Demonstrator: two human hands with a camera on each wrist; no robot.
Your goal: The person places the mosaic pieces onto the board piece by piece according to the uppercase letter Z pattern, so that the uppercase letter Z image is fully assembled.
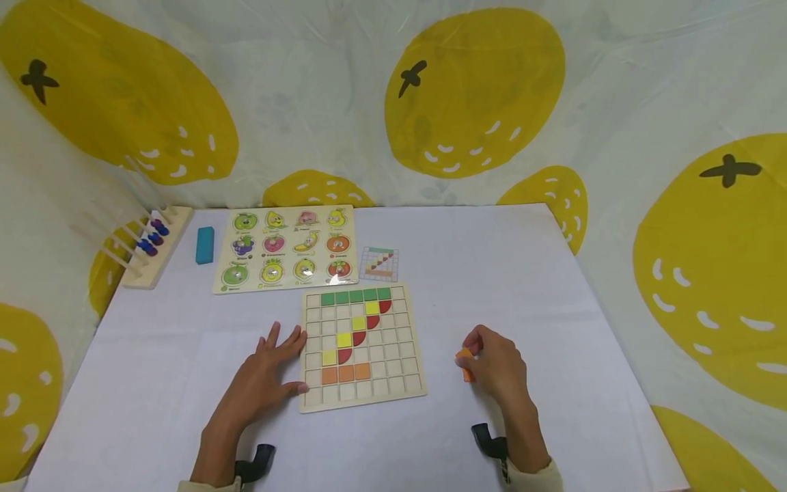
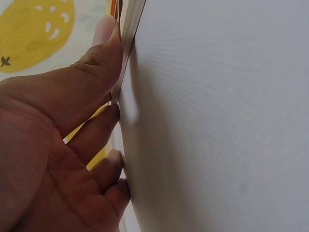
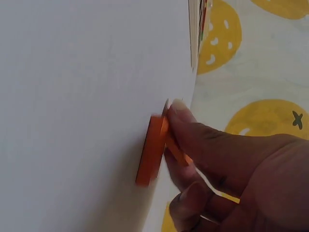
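A wooden grid board (image 1: 390, 352) lies on the table, bearing green, yellow and orange square tiles and red quarter-round ones. My left hand (image 1: 263, 372) rests against its left side, fingers spread and fairly straight, thumb at the edge; the left wrist view shows the thumb (image 2: 106, 41) right at the board's rim. To the right of the board, my right hand (image 1: 499, 365) pinches a small orange tile (image 3: 177, 149) between thumb and fingers. Right beside that tile, an orange block (image 3: 152, 151) stands close over the white tabletop, partly behind the fingers in the head view.
A pattern card (image 1: 380, 264) lies just beyond the board. Behind it is a fruit peg puzzle (image 1: 258, 234), with a teal block (image 1: 205, 244) to its left. A wooden stand (image 1: 164, 242) with upright rods and dark beads occupies the back left. Fruit-print cloth (image 1: 332, 102) hangs behind the table.
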